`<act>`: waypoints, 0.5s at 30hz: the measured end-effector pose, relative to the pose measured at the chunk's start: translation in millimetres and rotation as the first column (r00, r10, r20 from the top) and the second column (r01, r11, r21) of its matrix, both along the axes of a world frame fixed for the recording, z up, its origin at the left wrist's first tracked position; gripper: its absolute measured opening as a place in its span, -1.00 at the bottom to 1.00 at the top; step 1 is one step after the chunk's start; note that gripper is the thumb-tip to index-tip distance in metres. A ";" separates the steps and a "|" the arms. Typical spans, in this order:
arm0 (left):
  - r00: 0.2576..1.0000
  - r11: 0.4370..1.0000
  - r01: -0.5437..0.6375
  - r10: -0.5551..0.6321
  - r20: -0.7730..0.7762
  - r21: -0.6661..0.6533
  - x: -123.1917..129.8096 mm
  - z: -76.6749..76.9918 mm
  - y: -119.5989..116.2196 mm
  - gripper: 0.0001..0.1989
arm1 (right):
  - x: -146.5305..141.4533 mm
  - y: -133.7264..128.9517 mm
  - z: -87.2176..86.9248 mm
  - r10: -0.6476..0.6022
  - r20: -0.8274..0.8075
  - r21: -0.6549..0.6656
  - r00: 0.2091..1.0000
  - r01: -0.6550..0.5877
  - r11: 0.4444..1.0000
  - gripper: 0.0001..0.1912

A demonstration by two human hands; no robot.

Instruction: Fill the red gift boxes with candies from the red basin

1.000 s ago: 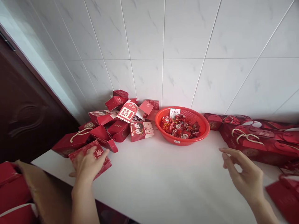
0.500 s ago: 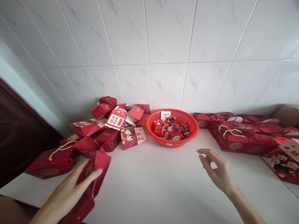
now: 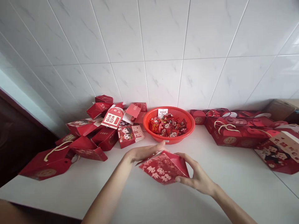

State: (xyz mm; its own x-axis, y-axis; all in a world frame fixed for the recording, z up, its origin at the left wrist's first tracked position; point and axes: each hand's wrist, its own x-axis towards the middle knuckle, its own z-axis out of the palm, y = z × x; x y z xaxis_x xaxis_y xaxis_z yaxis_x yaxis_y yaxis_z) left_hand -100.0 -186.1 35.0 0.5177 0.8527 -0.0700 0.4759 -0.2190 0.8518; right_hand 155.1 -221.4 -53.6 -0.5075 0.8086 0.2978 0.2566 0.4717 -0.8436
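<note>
A red paper box (image 3: 161,168) with pale lettering is held between both hands, just in front of the red basket. My left hand (image 3: 146,152) lies along its far left side, partly hidden behind it. My right hand (image 3: 195,174) grips its right end, thumb on the near face and fingers over the top. The red plastic basket (image 3: 168,140) holds several red-wrapped sweets (image 3: 167,126) and a small white card (image 3: 163,113).
Several red boxes (image 3: 106,138) are heaped at the left; one with a rope handle (image 3: 46,161) lies nearest the left edge. Closed red boxes (image 3: 226,137) stand in rows at the right, a cardboard box (image 3: 279,109) behind them. A tiled wall (image 3: 163,77) rises behind.
My left hand has brought the red box from the left to the middle. My right hand has moved left and taken hold of its right end. The view has shifted slightly.
</note>
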 end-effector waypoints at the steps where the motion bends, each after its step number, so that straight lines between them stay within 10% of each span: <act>1: 0.999 0.996 0.001 0.002 0.041 -0.088 -4.4 1.3 2.1 -0.32 | -0.4 2.2 -0.1 -0.027 -0.035 -0.046 0.999 0.025 0.999 -0.40; 15: 0.993 0.993 -0.089 0.095 -0.068 0.082 0.6 -2.9 14.6 -0.45 | -19.5 18.9 -45.0 -0.257 0.011 -0.183 0.966 0.255 0.950 -0.44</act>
State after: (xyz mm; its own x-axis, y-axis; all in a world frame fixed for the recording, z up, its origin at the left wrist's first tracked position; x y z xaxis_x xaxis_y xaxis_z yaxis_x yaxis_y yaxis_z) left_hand -99.5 -171.5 32.2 0.4329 0.9008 -0.0345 0.5562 -0.2368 0.7966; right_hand 135.6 -202.5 -98.6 -0.2736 0.9517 0.1392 0.3377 0.2306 -0.9125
